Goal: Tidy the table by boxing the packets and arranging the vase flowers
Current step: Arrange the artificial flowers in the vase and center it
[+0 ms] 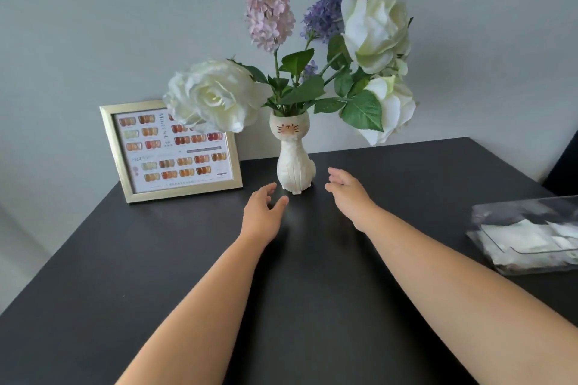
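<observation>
A white cat-shaped vase [295, 162] stands upright at the back of the black table [156, 259]. It holds large white roses [215, 95], a pink spike [266, 6], a purple spike [325, 14] and green leaves. My left hand [262, 212] hovers just left of the vase's base, fingers apart, holding nothing. My right hand [347, 194] is just right of the base, also open and empty. Neither hand touches the vase. A clear plastic box [528, 234] with white packets inside sits at the table's right edge.
A gold-framed colour swatch chart [175, 150] leans against the grey wall, left of the vase. A dark object [566, 166] shows past the table's far right corner.
</observation>
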Demonstrator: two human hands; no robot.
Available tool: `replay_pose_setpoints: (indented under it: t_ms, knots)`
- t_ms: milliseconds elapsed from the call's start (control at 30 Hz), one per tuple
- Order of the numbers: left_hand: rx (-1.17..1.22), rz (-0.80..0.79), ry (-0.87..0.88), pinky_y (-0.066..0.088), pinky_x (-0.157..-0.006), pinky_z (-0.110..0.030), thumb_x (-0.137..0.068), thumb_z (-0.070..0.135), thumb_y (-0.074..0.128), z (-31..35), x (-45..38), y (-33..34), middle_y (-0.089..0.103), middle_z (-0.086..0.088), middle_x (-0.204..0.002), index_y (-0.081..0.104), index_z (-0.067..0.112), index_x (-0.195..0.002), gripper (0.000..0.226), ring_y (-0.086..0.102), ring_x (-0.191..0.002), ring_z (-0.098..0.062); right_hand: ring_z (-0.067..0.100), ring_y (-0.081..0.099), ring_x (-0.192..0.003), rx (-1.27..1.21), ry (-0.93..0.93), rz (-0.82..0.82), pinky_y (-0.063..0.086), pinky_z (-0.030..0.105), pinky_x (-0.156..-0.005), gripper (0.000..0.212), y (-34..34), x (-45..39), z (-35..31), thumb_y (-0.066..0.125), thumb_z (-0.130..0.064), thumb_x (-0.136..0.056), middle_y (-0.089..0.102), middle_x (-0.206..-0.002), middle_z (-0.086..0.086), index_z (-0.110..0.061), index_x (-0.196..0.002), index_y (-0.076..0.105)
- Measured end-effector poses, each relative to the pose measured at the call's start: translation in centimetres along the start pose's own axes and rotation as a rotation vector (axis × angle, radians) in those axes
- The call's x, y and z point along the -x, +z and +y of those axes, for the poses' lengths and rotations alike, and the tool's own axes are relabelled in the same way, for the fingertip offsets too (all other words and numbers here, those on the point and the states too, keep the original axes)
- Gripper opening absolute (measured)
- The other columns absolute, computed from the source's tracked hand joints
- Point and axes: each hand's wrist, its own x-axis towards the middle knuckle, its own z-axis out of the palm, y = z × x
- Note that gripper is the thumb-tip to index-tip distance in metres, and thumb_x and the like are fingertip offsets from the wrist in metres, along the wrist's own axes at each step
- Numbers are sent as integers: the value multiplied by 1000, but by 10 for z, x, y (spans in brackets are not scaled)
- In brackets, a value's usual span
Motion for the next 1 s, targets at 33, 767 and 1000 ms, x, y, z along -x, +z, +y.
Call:
replay_pose_setpoints:
  t_ms: [33,767,1000]
  knots:
    - [-23,-1,21,37,-94,-24,-91,37,62,-2,-3,2,54,0,-137,46,26,-139,52,49,-121,-7,13,47,-124,5,2,17,37,28,-96,53,5,-2,6,45,-18,-92,46,-145,-4,-29,-144,40]
    - [106,-44,166,45,-89,-15,-84,35,67,-5,-42,17,66,26,-113,49,42,-133,52,61,-105,6,13,54,-110,199,-106,88,44,30,-90,57,36,-31,11,39,-16,-90,58,-125,-10,-41,-141,38]
    - [92,-60,204,44,-85,-10,-83,35,68,-5,-22,12,66,34,-107,49,47,-130,51,62,-101,12,14,55,-110,236,-112,68,44,34,-97,59,29,-8,14,40,-16,-92,57,-116,-6,-36,-147,31]
